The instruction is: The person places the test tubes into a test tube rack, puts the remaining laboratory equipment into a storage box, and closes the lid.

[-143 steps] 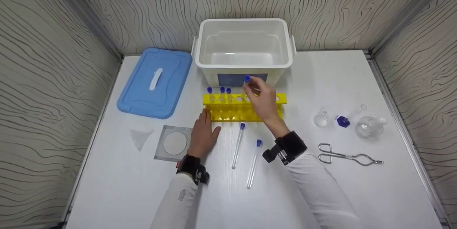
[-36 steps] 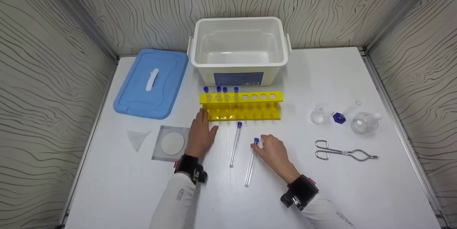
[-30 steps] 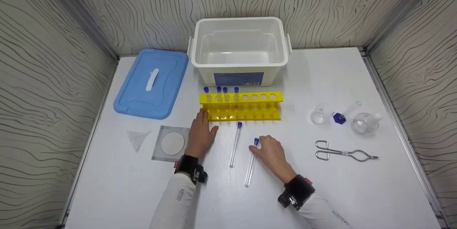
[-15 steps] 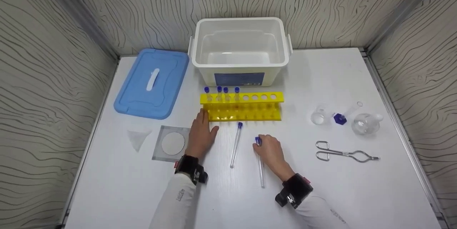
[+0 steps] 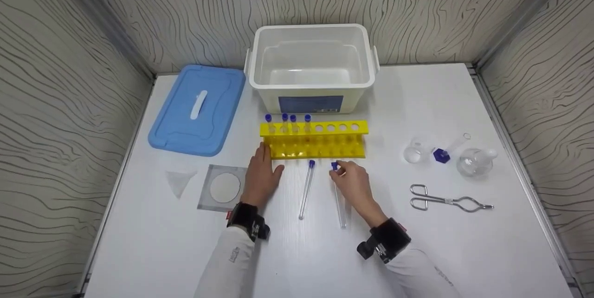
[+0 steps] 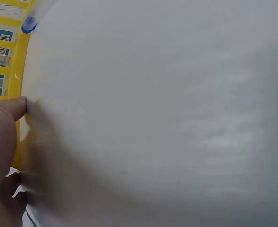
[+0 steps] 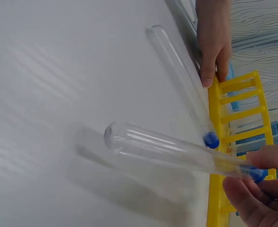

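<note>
My right hand (image 5: 355, 185) pinches a clear test tube (image 7: 162, 147) near its blue cap, between thumb and fingers. The right wrist view shows that tube raised off the table, its shadow falling below it. My left hand (image 5: 262, 177) rests at the left end of the yellow test tube rack (image 5: 318, 150), fingers straight and touching it. Several blue-capped test tubes (image 5: 307, 119) stand upright in the rack's left holes. Another capped test tube (image 5: 306, 191) lies on the table between my hands, cap toward the rack.
Behind the rack stands a white bin (image 5: 312, 80), with its blue lid (image 5: 197, 110) to the left. A filter paper pack (image 5: 225, 187) and a funnel (image 5: 180, 182) lie left. Metal tongs (image 5: 450, 199), a round flask (image 5: 474, 162) and other glassware sit right.
My right hand first set a tube into the rack, then came down to a lying tube and gripped its capped end. That tube has swung and risen toward the rack. My left hand stayed put.
</note>
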A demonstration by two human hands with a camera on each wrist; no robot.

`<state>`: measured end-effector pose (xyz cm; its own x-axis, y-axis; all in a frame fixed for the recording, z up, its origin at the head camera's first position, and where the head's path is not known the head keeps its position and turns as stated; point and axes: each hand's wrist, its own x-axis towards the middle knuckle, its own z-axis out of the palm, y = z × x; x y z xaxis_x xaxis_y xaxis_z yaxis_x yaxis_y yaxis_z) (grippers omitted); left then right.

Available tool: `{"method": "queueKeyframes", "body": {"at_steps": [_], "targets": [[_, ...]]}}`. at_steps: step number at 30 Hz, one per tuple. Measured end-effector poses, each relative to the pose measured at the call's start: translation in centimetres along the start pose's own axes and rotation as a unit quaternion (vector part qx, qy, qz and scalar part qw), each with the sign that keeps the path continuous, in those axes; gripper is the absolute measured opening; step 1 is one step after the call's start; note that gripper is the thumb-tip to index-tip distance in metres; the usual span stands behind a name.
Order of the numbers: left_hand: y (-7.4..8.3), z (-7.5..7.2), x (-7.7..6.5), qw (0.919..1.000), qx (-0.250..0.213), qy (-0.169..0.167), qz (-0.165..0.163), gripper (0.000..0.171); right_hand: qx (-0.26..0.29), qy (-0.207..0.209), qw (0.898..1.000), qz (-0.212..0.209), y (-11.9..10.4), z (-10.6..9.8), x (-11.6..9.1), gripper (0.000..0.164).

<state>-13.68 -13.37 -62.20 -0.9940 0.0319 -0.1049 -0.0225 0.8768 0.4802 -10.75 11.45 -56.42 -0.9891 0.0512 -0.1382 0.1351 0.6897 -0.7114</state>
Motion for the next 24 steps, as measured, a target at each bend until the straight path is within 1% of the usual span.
{"method": "queueKeyframes", "body": {"at_steps": [3,5,8,12,14,20,24], "targets": [[-0.1,0.0,-0.1,1.0000,0.000,0.003,0.001,0.082,0.019,0.013,1.000,-0.012,-0.8,-0.9,0.3,0.029],[-0.1,0.1,-0.1,1.0000,-0.001,0.002,0.000,0.082,0.029,0.027,0.999,-0.029,-1.3,-1.5,0.6,0.024],[0.0,0.1,0.0,1.0000,-0.002,-0.004,-0.004,0.082,0.038,0.044,0.997,-0.042,-2.2,-2.5,0.9,0.025],[0.1,0.1,0.0,1.0000,-0.001,-0.006,-0.005,0.081,0.053,0.053,0.996,-0.045,-3.5,-3.8,1.4,0.033],[0.1,0.1,0.0,1.0000,0.003,-0.006,-0.004,0.081,0.063,0.062,0.995,-0.054,-4.2,-4.3,1.7,0.035],[0.1,0.1,0.0,0.9998,0.018,-0.002,-0.001,0.082,0.088,0.102,0.986,-0.096,-5.7,-5.5,2.2,0.034],[0.1,0.1,0.0,0.9999,0.013,0.002,0.000,0.082,0.103,0.114,0.981,-0.118,-6.6,-6.2,2.4,0.032]]}}
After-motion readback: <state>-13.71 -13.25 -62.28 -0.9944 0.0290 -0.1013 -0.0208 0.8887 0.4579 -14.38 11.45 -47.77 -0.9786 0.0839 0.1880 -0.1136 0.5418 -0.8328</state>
